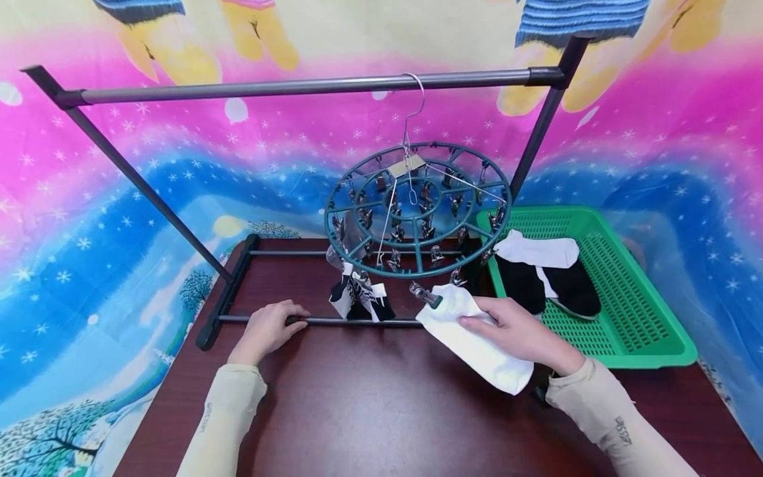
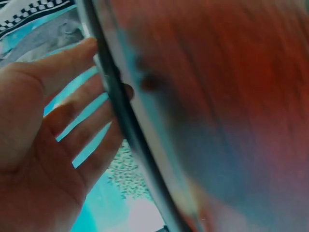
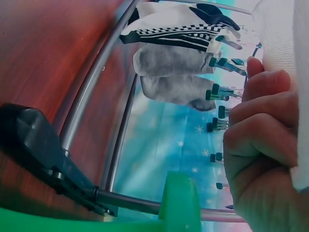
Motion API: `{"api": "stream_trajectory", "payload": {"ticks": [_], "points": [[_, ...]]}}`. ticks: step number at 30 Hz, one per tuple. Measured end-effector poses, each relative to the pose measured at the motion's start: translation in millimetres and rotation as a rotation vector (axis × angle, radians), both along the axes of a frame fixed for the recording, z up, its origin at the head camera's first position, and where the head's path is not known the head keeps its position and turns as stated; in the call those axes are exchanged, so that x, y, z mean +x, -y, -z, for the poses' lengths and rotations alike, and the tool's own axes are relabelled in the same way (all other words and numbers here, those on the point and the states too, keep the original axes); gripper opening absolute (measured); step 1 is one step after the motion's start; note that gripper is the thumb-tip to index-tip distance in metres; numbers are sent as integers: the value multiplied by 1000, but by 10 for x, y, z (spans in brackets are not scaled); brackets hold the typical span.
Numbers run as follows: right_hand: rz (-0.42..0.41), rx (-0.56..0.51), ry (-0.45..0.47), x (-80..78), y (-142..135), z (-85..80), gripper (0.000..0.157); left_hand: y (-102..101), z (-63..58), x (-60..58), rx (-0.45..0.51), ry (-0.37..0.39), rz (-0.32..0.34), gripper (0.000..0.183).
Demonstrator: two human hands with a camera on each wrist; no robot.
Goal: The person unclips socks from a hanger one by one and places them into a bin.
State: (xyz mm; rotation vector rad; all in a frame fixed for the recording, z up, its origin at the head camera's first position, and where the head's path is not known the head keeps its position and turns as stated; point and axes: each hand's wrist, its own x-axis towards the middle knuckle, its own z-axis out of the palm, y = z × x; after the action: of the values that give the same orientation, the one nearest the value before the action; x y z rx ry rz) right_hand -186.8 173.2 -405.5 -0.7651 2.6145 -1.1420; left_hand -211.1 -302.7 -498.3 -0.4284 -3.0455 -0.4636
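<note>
My right hand (image 1: 507, 328) holds a white sock (image 1: 477, 338), thumb in front and fingers behind. A clip (image 1: 426, 295) of the round green hanger (image 1: 420, 270) overlaps the sock's upper end. In the right wrist view, my right hand's curled fingers (image 3: 260, 140) lie against the white cloth. My left hand (image 1: 271, 330) rests at the rack's lower front rail (image 1: 352, 321). In the left wrist view its fingers (image 2: 89, 123) reach, mostly straight, to the rail. Black-and-white patterned socks (image 1: 360, 298) hang from the hanger's front left, with grey socks (image 3: 176, 60) beside them.
The hanger hooks over the top bar (image 1: 310, 86) of a dark metal rack on a brown table (image 1: 357, 411). At the right, a green basket (image 1: 650, 311) contains black socks (image 1: 569, 288) and a white sock (image 1: 542, 250). A printed cloth backdrop (image 1: 107, 218) stands behind.
</note>
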Motion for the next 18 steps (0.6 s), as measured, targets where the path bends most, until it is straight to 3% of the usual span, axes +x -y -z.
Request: {"api": "stream_trajectory", "payload": {"ticks": [3,7,9,11,14,16,18], "points": [[0,3,0,6,-6,3,17,-60,-79,46,0,-126,7,21],[-1,17,-6,16,-10,-9,16,-197,-298,142,94,-503,22,7],[1,30,-12,25,-17,-16,15,-334,-430,203,175,-668,73,11],[2,38,-19,36,-29,-19,15,-536,-545,268,252,-766,154,15],[3,40,-29,47,-47,-18,14,-926,-676,364,356,-789,298,16],[-5,33,-36,50,-53,-16,14,-1181,-735,420,423,-729,370,14],[-11,26,-39,53,-52,-22,13,-1405,-780,460,480,-629,399,18]]}}
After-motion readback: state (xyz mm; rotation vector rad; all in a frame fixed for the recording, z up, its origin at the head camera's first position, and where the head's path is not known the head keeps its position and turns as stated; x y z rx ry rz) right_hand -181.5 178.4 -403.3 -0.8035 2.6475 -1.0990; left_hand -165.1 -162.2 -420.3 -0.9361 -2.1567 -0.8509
